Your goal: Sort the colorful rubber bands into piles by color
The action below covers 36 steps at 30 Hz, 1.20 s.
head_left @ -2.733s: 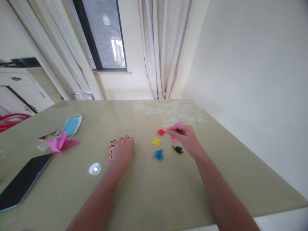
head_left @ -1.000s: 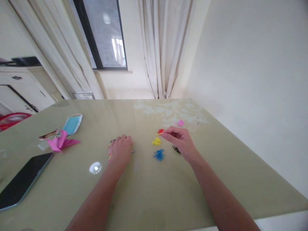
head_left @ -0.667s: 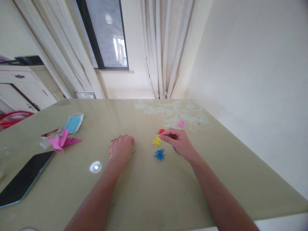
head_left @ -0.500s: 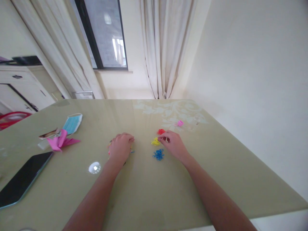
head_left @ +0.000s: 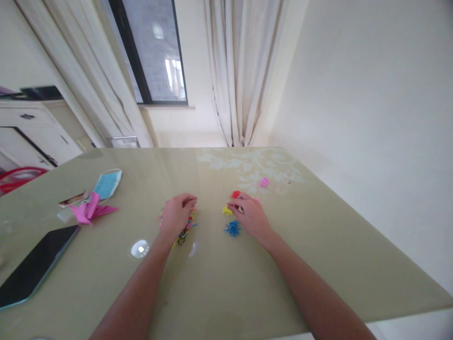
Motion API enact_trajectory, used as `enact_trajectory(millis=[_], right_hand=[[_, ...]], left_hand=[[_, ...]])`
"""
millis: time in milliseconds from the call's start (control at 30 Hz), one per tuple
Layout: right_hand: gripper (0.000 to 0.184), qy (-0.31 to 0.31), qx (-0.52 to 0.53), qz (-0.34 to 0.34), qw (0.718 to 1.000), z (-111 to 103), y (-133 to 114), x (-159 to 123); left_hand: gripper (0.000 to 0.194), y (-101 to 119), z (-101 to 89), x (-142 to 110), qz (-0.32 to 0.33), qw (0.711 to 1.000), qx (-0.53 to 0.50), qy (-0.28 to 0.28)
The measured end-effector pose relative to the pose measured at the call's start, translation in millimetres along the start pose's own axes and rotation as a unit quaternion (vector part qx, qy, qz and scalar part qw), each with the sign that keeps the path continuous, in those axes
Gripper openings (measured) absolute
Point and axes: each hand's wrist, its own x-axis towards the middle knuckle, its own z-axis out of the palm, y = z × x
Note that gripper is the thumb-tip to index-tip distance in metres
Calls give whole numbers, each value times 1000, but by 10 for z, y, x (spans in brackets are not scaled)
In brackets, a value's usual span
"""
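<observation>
My left hand (head_left: 176,213) is over a mixed pile of small coloured rubber bands (head_left: 184,232), covering much of it. Its thumb and fingertips are closed together; whatever they may hold is too small to make out. My right hand (head_left: 252,217) is above the yellow rubber bands (head_left: 226,210), thumb and forefinger pinched at their edge, and I cannot see anything clearly between them. Just beyond that hand lies a red heap of bands (head_left: 235,194), and on the near side a blue heap (head_left: 232,228).
A small pink object (head_left: 264,182) and a clear one (head_left: 288,176) lie at the far right. On the left are a blue face mask (head_left: 108,184), a pink folded-paper piece (head_left: 88,210) and a phone (head_left: 35,264). A wall borders the table's right side.
My right hand has shifted slightly left over the yellow bands. My left hand has turned and lifted a little, so more of the mixed pile shows below it.
</observation>
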Motion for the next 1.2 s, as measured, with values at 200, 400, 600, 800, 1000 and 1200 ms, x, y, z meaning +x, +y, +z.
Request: enact_trajectory(millis=[200, 400, 600, 800, 1000, 1200], right_hand=[[16, 45, 117, -11, 992, 13, -155, -36], [21, 77, 216, -13, 973, -70, -323, -80], [11, 98, 206, -17, 974, -60, -307, -79], [11, 101, 198, -5, 975, -66, -316, -88], [13, 102, 221, 4, 970, -80, -332, -95], [13, 101, 223, 9, 969, -69, -323, -94]], left_hand=[[46, 259, 76, -129, -39, 946, -299, -122], [55, 453, 147, -285, -49, 912, -372, -169], [53, 473, 188, -314, -48, 904, -385, -178], [44, 466, 221, -336, -24, 902, -394, -177], [40, 455, 227, -333, -26, 897, -405, -176], [38, 472, 232, -357, -12, 906, -382, -180]])
